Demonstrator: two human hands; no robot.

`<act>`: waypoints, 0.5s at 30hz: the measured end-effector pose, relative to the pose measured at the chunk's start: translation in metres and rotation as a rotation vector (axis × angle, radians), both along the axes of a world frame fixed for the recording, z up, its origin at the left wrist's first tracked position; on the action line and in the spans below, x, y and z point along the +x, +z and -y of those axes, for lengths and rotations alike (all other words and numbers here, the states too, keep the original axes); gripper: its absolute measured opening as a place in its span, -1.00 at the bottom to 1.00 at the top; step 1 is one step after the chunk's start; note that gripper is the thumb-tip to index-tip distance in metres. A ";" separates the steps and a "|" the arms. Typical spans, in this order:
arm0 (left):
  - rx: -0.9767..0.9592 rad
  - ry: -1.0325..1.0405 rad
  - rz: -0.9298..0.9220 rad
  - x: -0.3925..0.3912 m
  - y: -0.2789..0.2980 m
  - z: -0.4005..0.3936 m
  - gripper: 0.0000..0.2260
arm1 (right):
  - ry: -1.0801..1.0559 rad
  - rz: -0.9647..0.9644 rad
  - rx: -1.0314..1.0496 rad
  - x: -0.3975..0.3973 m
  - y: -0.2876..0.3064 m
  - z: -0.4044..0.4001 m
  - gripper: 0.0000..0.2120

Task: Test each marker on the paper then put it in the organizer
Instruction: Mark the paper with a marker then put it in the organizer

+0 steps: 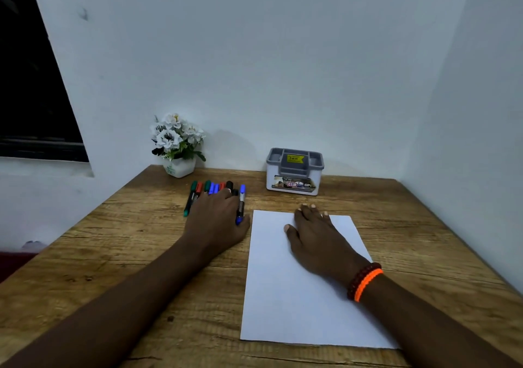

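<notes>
Fig.: head view, start of marker test. L hand lies palm-down over the row of markers, fingers spread fairly straight across the barrels; whether any finger curls under one, cannot tell. A blue marker lies just beside that hand's thumb side, touching it, cap end toward the wall, apart from the rest. R hand rests flat on the paper, fingers straight, tips at the sheet's far edge, holding nothing; beaded and orange bands at the wrist.

Progress (judged): none yet. Paper shows no ink marks; every marker seen is capped and on the table; organizer compartments look empty from this angle. All testing and stowing remains.

Markers: short, thick-barrelled, caps green, red, blue, black, packed side by side left of the paper, roughly parallel. Organizer: grey-topped white box w/ yellow sticker, near the wall, beyond the paper. Flower pot at far left corner.
</notes>
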State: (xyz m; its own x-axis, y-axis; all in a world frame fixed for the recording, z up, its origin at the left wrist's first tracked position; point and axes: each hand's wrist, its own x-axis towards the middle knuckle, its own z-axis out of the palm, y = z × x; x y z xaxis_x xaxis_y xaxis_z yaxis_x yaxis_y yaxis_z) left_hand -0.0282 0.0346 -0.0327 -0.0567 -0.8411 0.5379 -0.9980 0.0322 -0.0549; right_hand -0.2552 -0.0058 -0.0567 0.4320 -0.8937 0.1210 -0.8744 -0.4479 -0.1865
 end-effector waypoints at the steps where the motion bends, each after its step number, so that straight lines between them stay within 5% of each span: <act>1: -0.003 0.010 0.004 -0.001 0.001 -0.001 -0.70 | -0.003 0.000 0.002 0.000 0.001 0.000 -0.40; 8: 0.024 0.074 -0.001 -0.004 0.005 -0.002 -0.69 | -0.012 0.022 -0.002 0.000 0.002 0.000 -0.41; 15: -0.347 -0.082 -0.132 -0.002 0.019 -0.012 -0.79 | 0.067 0.272 -0.215 -0.003 0.015 0.000 -0.37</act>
